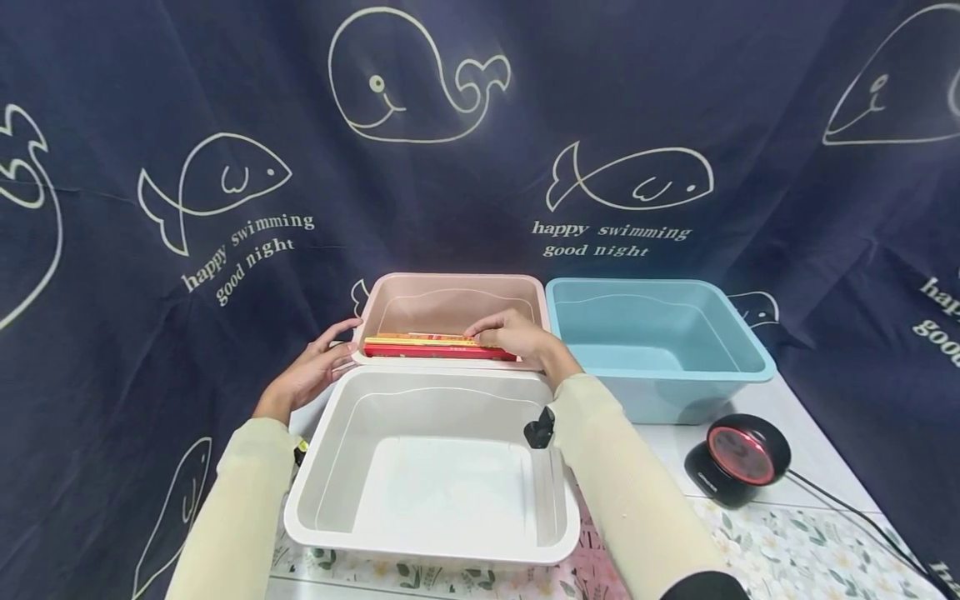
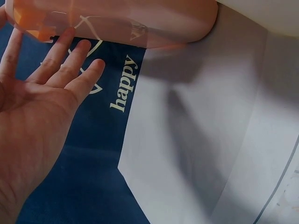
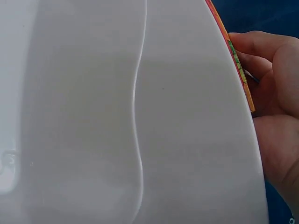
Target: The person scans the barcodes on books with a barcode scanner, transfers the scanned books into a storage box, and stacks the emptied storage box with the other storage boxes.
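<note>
Several thin books, with red, orange and yellow edges, stand upright along the near wall of the pink bin. My right hand reaches over that wall, and its fingers pinch the top edge of an orange book among them. How far each finger goes behind the book is hidden. On the other side, my left hand rests against the left end of the pink bin. In the left wrist view its fingers are extended and touch the bin's outside, holding nothing.
A white bin stands directly in front, under my right forearm. The blue bin adjoins the pink one on the right. Nearer on the right is a black round device with a cable. A dark blue curtain hangs behind.
</note>
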Demonstrator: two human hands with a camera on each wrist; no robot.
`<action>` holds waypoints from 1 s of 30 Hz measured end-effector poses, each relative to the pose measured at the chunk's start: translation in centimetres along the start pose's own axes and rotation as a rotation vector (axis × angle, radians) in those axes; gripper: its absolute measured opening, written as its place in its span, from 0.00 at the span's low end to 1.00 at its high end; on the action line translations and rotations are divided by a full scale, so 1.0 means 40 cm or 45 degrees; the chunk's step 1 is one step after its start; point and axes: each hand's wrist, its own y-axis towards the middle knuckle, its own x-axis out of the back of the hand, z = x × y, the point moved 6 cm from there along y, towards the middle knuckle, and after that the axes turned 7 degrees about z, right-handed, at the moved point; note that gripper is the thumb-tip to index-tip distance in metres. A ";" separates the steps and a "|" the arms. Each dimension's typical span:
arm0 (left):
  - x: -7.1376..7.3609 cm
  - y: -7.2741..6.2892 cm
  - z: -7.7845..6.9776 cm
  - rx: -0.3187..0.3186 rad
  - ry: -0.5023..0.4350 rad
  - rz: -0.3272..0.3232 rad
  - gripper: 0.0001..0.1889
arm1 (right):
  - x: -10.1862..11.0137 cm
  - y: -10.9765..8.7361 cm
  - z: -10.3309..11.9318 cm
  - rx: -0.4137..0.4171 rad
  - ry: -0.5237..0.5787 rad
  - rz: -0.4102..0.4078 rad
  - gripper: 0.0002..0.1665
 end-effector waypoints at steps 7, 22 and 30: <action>0.006 -0.003 0.000 0.014 0.001 -0.009 0.31 | -0.003 0.002 0.004 0.044 0.012 -0.026 0.16; 0.004 0.002 -0.001 0.052 0.063 -0.023 0.32 | 0.014 0.000 0.008 0.068 0.030 -0.085 0.15; 0.005 -0.006 -0.003 -0.015 -0.002 0.001 0.31 | 0.013 -0.010 0.028 0.108 -0.113 -0.058 0.16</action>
